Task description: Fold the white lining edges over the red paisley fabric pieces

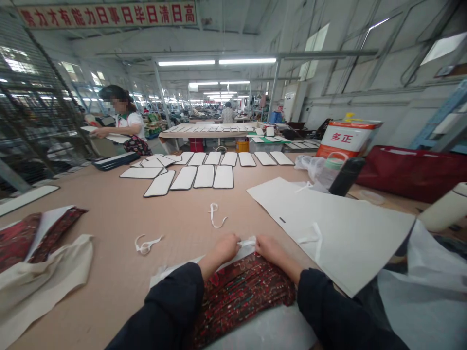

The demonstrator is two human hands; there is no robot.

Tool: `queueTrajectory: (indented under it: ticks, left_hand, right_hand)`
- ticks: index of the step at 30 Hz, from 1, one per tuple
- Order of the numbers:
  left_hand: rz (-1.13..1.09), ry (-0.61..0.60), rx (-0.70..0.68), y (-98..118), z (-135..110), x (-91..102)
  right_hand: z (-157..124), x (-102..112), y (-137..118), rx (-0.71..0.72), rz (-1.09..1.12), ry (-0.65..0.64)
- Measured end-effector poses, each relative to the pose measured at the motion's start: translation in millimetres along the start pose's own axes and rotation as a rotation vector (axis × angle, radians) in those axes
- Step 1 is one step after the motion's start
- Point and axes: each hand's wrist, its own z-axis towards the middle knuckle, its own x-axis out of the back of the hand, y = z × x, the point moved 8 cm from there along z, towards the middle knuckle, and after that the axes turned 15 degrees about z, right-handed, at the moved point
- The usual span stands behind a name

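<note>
Left hand and right hand sat close together, each grip pinched tight on a white strip. The strip lay at the far edge of the red patterned cloth, on the worktop just before the person. A loose tie lay beyond.

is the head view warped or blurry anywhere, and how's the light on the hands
Head view: wide-angle warp, the table and walls splay outward toward the edges; ceiling tube lights give even light, hardly any shadow under the left hand and right hand pinching the white strip; skylight glares white; nearest sleeves look soft.
</note>
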Motion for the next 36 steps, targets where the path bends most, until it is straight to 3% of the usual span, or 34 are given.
queueTrajectory:
  ticks: [4,7,11,15,20,24,28,36]
  left_hand:
    - [-0.072,0.087,0.059,10.9,21.6,-3.6]
    - [-0.186,0.081,0.129,9.5,29.9,-10.7]
    - [-0.156,0.155,0.135,11.2,32.4,-8.1]
    - [-0.195,0.125,0.146,12.4,32.1,-16.8]
    - [-0.296,0.054,0.179,10.4,35.1,-35.6]
    - [-0.247,0.097,0.228,7.8,37.0,-37.5]
    - [-0.095,0.149,0.143,17.7,37.9,-32.9]
    - [0.119,0.157,0.033,30.9,37.4,-33.3]
  right_hand:
    - [-11.5,8.3,-3.6,0.18,0.092,0.162]
    - [-7.7,12.2,5.3,0.201,0.356,0.192]
    - [14.6,3.1,27.3,0.074,0.663,0.14]
    - [30.2,-9.2,30.3,0.106,0.747,0.036]
    - [34.0,-11.3,29.9,0.116,0.713,0.003]
    - [34.6,-11.7,33.9,0.069,0.675,0.053]
    - [35.7,-13.9,36.4,0.046,0.655,0.1]
    - [35.3,-5.7,27.3,0.117,0.378,0.175]
